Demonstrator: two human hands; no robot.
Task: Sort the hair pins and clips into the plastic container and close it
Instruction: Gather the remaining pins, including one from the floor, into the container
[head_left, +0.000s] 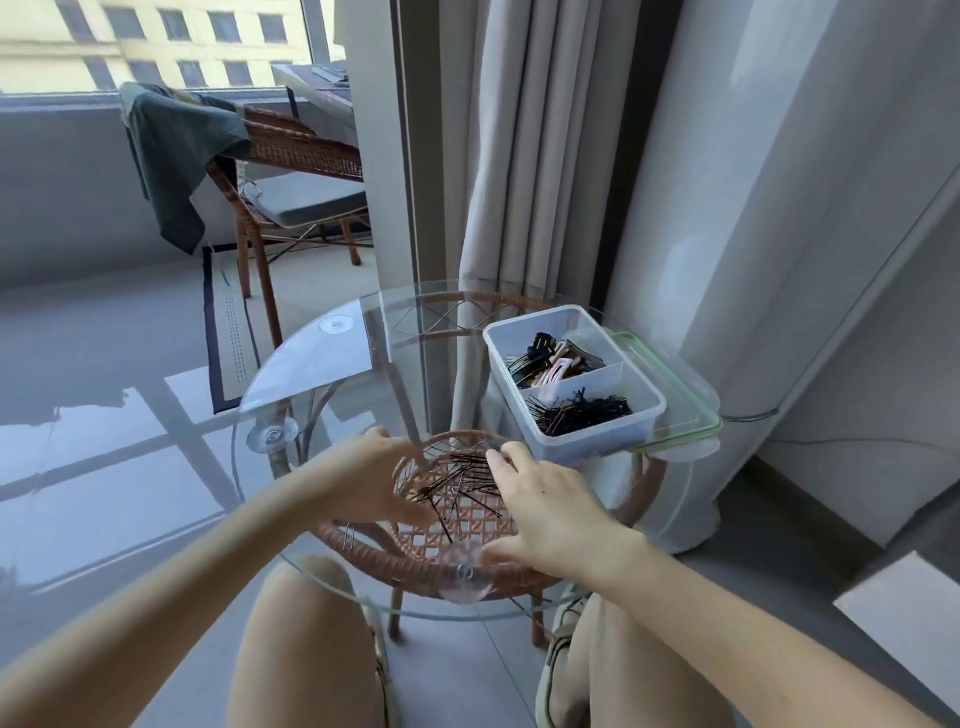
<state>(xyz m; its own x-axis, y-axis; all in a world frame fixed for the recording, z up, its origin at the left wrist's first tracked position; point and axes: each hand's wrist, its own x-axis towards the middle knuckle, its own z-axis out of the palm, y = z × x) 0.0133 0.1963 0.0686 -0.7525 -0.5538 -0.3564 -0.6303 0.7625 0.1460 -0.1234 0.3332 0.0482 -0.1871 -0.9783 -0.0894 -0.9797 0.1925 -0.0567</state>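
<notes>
Pins (457, 480) heaped dark in basket (447, 435), near front edge of glass bench (311, 374). Left hand (379, 478) curled round basket's left rim; right hand (545, 499) spread loose over its right side, holding nothing. Container (574, 384) just beyond, uncovered, by right edge: clips (550, 358) in far compartment, more pins in near one. Lid (691, 410) beneath it, overhanging. Bare glass leftward; curtain (519, 156) close behind.
</notes>
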